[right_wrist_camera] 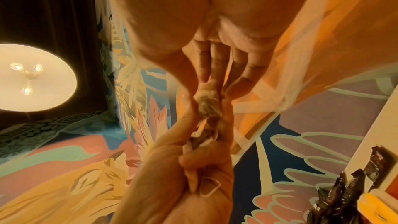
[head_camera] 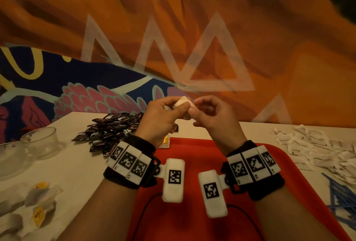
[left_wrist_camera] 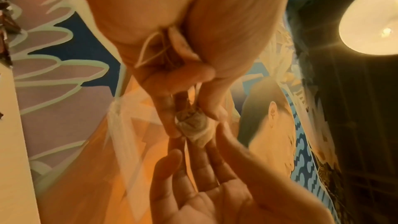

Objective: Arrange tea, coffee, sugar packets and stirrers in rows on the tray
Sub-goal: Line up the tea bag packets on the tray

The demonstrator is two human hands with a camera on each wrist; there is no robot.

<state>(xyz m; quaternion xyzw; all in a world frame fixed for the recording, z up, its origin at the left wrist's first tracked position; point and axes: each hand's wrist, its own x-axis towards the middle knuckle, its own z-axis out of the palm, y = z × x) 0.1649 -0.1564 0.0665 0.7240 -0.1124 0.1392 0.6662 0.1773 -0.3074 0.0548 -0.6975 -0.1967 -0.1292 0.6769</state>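
Observation:
A white tea bag [head_camera: 183, 104] is held in the air above the far edge of the red tray [head_camera: 185, 225]. My left hand [head_camera: 179, 110] grips it between thumb and fingers. In the left wrist view the tea bag [left_wrist_camera: 191, 125] sits at the fingertips, with its string [left_wrist_camera: 148, 52] looped in the palm. My right hand [head_camera: 192, 113] pinches the bag's other end with thumb and forefinger. In the right wrist view the tea bag [right_wrist_camera: 207, 101] hangs between both hands. Another tea bag with a yellow tag [head_camera: 165, 141] lies at the tray's far edge.
Dark coffee sachets [head_camera: 113, 131] are heaped at the back left. White sugar packets [head_camera: 312, 148] spread at the right, with blue stirrers [head_camera: 342, 200] nearer. More tea bags [head_camera: 38, 198] lie at the front left, behind them glass bowls [head_camera: 41, 140]. A painted wall stands behind the table.

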